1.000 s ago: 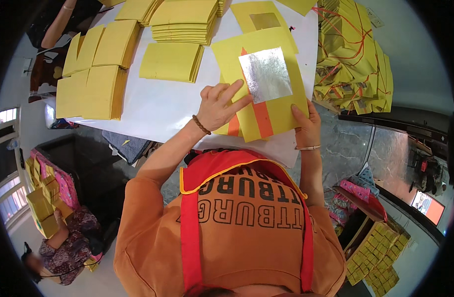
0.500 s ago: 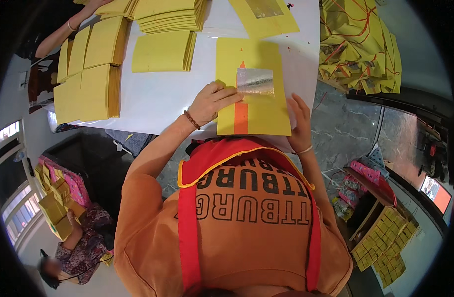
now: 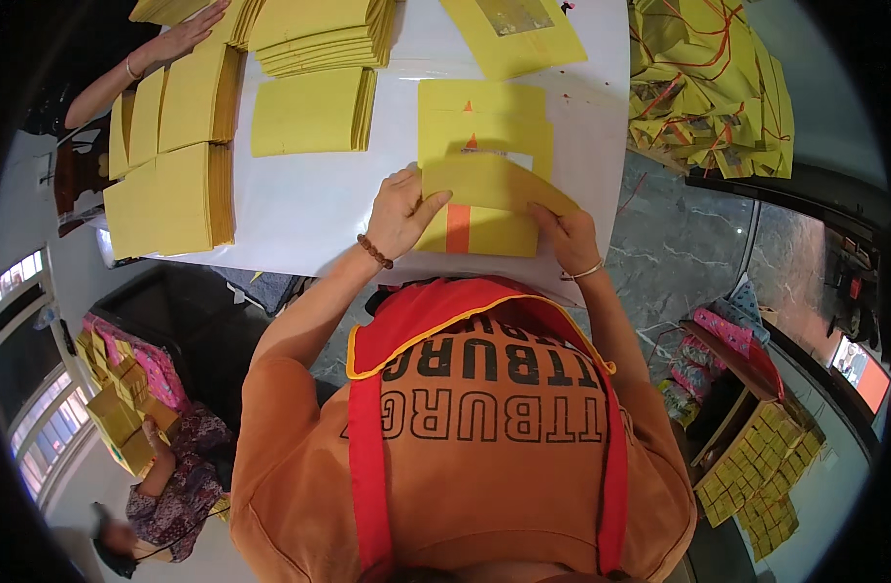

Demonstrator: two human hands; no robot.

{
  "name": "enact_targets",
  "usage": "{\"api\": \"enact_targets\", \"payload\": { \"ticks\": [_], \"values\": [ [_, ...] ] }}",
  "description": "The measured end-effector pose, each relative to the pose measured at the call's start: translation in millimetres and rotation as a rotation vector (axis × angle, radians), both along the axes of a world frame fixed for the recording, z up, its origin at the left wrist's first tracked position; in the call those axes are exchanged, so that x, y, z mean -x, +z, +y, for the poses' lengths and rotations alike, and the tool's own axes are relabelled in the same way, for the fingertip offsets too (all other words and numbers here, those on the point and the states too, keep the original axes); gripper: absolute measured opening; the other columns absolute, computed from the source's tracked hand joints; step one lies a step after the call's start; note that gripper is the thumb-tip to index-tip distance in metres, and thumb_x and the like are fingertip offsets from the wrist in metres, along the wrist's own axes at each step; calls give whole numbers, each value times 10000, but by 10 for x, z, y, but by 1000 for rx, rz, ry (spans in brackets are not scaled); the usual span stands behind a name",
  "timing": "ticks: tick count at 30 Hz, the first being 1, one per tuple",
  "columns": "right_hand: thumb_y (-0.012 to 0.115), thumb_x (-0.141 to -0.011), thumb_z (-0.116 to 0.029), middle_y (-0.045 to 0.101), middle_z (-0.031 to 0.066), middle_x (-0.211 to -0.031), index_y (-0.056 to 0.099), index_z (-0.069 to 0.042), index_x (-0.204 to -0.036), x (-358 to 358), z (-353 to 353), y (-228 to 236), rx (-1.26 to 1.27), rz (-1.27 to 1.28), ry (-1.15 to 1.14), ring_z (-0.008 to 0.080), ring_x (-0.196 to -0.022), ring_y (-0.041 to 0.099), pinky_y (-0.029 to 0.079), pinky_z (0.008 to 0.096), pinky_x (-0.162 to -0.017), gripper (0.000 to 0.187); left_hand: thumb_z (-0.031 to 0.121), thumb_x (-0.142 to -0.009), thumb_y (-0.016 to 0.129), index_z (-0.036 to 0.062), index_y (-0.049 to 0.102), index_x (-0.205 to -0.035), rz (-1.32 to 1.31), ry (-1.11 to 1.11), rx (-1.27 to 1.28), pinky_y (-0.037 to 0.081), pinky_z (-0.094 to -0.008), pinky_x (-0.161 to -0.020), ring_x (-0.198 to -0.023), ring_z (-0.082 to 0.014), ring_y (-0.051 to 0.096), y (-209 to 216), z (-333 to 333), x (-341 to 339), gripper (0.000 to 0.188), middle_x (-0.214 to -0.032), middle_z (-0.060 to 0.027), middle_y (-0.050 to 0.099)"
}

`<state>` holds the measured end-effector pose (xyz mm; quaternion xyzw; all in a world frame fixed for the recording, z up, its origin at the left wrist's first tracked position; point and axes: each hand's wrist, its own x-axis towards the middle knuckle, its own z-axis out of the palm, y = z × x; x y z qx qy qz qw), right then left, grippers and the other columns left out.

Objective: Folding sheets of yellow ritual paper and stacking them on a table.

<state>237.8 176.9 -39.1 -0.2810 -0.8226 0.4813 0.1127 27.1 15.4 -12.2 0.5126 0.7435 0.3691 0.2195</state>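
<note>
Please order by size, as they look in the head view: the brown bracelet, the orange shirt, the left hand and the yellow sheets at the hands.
1. The orange shirt
2. The yellow sheets
3. The left hand
4. The brown bracelet

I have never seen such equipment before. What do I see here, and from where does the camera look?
There is no machine here, only a person's two bare hands: the left hand and the right hand. The view comes from a wide fisheye camera worn on this person's head and looking down, so straight edges bend toward the rim.

Together the hands hold a plain, bent yellow paper sheet. Flat yellow papers with orange marks show around it; whether they are joined to it, I cannot tell.

On the glossy white table there are also rectangular yellow paper stacks at the left. A co-worker's hand appears at the upper left.
</note>
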Motion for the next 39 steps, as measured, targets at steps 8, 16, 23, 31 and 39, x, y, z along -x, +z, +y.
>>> {"api": "enact_targets", "payload": {
  "ticks": [8, 16, 23, 31, 39],
  "values": [
    [624, -826, -128, 618, 45, -726, 512, -28, -1159, 181, -38, -129, 377, 171, -329, 97, -664, 548, 433, 230, -614, 365, 200, -820, 577, 5, 560, -895, -177, 272, 126, 396, -389, -597, -661, -298, 502, -156, 113, -101, 209, -672, -147, 528],
    [646, -814, -97, 576, 1, -691, 432, -27, -1200, 302, -126, -2, 201, 135, -472, 39, -592, 480, 379, 189, -534, 447, 197, -848, 558, -4, 479, -974, -174, 405, 126, 415, -393, -509, -556, -319, 547, -216, 189, -111, 250, -619, -139, 545],
    [669, -793, -181, 554, 47, -635, 531, -87, -1071, 345, -97, -59, 77, 97, -509, 128, -550, 518, 418, 266, -522, 324, 210, -866, 535, 4, 451, -926, -147, 398, 165, 422, -416, -510, -570, -336, 570, -236, 219, -64, 231, -615, -147, 563],
    [673, -781, -204, 565, 49, -652, 566, -88, -1021, 426, -71, -140, 65, 22, -582, 155, -571, 535, 433, 294, -545, 287, 202, -846, 556, 24, 455, -993, -237, 427, 176, 423, -398, -501, -542, -312, 572, -260, 273, -28, 252, -592, -114, 570],
    [672, -774, -204, 557, 63, -639, 564, -93, -997, 454, -68, -109, 18, -2, -572, 189, -556, 538, 432, 318, -539, 272, 184, -826, 586, 54, 412, -1206, -98, 397, 210, 427, -365, -559, -629, -249, 570, -87, 287, 16, 438, -737, -99, 593]
  ]
}}
